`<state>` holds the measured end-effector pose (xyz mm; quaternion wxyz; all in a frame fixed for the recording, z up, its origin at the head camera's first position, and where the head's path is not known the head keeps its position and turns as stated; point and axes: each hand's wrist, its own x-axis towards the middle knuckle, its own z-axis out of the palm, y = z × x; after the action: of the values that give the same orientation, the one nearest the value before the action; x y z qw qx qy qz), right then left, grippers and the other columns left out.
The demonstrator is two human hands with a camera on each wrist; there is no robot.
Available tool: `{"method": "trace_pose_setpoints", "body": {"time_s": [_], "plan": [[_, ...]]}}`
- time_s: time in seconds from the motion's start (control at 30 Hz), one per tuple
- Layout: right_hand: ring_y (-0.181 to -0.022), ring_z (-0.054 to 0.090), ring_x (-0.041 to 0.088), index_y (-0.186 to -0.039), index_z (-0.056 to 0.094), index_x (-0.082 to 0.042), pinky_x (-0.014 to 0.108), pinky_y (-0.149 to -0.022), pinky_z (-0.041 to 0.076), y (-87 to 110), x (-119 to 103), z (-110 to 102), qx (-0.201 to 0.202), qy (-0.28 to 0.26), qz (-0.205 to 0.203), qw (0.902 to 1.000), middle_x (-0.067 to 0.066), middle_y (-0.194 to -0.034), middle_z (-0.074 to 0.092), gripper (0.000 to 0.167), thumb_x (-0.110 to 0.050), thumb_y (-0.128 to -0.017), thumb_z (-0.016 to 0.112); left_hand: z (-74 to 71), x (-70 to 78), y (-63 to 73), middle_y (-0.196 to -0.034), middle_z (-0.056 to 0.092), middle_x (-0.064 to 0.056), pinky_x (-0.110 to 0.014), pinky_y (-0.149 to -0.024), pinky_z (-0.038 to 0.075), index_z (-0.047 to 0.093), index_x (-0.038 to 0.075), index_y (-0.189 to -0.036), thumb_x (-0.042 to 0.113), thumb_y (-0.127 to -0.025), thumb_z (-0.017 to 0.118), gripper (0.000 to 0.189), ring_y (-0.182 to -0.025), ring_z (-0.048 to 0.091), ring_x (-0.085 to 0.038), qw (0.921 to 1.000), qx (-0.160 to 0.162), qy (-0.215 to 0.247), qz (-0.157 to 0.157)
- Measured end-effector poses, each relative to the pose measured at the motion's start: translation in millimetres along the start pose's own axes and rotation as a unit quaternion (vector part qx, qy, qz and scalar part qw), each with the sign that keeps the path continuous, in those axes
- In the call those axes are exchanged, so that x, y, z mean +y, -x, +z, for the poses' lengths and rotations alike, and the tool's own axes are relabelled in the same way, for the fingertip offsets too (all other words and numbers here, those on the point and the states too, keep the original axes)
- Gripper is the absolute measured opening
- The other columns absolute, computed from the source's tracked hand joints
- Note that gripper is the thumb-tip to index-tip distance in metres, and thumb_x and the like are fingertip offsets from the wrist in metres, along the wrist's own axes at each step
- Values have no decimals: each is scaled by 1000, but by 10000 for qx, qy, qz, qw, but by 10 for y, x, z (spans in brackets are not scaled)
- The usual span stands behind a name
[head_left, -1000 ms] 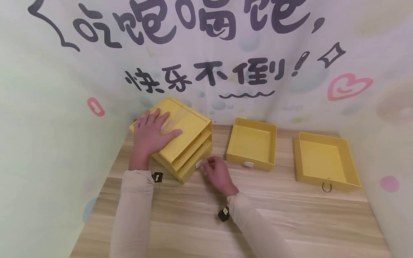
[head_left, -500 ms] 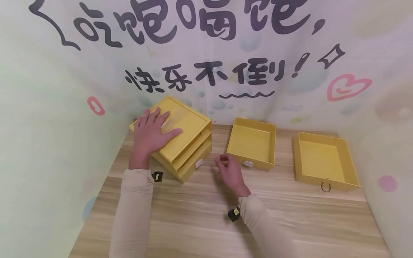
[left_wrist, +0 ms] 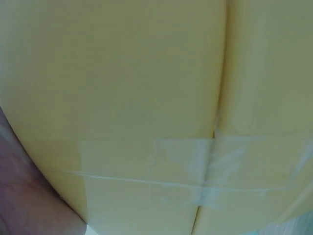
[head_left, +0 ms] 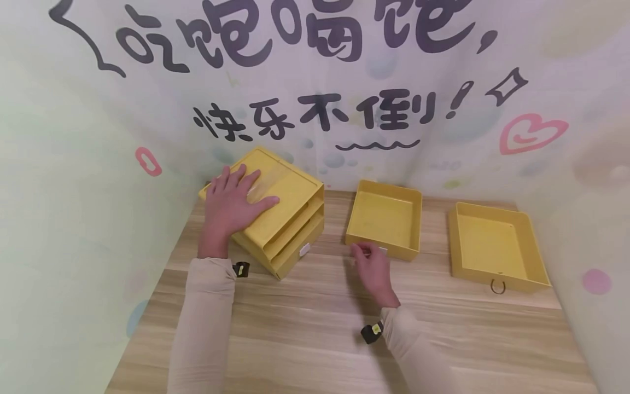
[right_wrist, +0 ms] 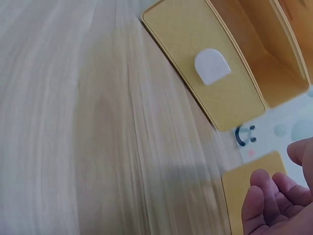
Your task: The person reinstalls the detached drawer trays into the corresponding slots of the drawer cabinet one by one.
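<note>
My left hand [head_left: 228, 202] lies flat with spread fingers on top of a yellow desktop drawer cabinet [head_left: 292, 189], which stands angled at the left. The left wrist view shows clear tape [left_wrist: 132, 196] across its yellow surface. Two upper slots of the cabinet have no drawer; the lowest holds one with a white tab handle [head_left: 304, 250]. My right hand [head_left: 374, 276], its fingers loosely bent and nothing in them, is right at the front of a loose yellow drawer [head_left: 385, 216]. The hand partly hides that drawer's white handle [head_left: 383, 250].
A second loose drawer [head_left: 492, 241] sits at the right, a thin dark loop [head_left: 498, 287] at its front. Everything stands on a wood-grain table [head_left: 295, 339]. Printed cloth walls [head_left: 315, 164] close off the back and both sides.
My right hand has left the white handle of the cabinet's lowest drawer and moved right to the front of the middle loose drawer. My left hand has stayed on the cabinet.
</note>
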<state>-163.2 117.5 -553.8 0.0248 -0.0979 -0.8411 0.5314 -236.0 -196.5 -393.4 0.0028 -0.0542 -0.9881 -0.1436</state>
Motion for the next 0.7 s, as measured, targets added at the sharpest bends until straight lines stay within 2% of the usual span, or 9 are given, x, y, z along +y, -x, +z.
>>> {"method": "trace_pose_setpoints", "body": {"time_s": [0.17,0.3,0.5,0.6,0.7], "plan": [[-74,68,20,-112,70,-1,24,-64,52,1,58,-149,214,181,274,9992,19,-99,75,38,-36,-102,60,-4,3,4,-172,18,-11,-65,-127,5,33,26,-161,83,-88,44,94,-160,4,-43,10000,3,-31,-10],[-72,64,15,-109,72,-2,25,-64,50,0,130,-253,408,419,346,9977,18,-94,75,41,-40,-101,60,-7,5,6,-172,19,-11,-64,-127,5,33,26,-161,84,-88,44,94,-160,5,-43,10000,-1,-24,-3],[-78,68,25,-107,74,-1,27,-64,49,6,228,-378,489,669,509,9953,17,-89,76,48,-47,-100,60,-5,4,1,-172,18,-10,-64,-127,5,33,26,-161,84,-87,44,94,-160,4,-42,10000,-17,-50,-11],[-77,67,25,-100,76,-4,27,-63,48,2,266,-408,525,799,717,9928,13,-86,76,50,-52,-98,60,1,4,-4,-172,18,-10,-64,-127,5,33,26,-161,84,-87,44,94,-160,4,-42,10000,-16,-35,7],[-70,59,22,-83,72,-7,27,-59,44,-3,298,-429,494,838,882,9913,7,-75,71,51,-55,-97,61,9,4,-10,-172,18,-10,-64,-127,5,33,26,-161,84,-87,44,94,-160,4,-42,10000,-13,-38,19]]}}
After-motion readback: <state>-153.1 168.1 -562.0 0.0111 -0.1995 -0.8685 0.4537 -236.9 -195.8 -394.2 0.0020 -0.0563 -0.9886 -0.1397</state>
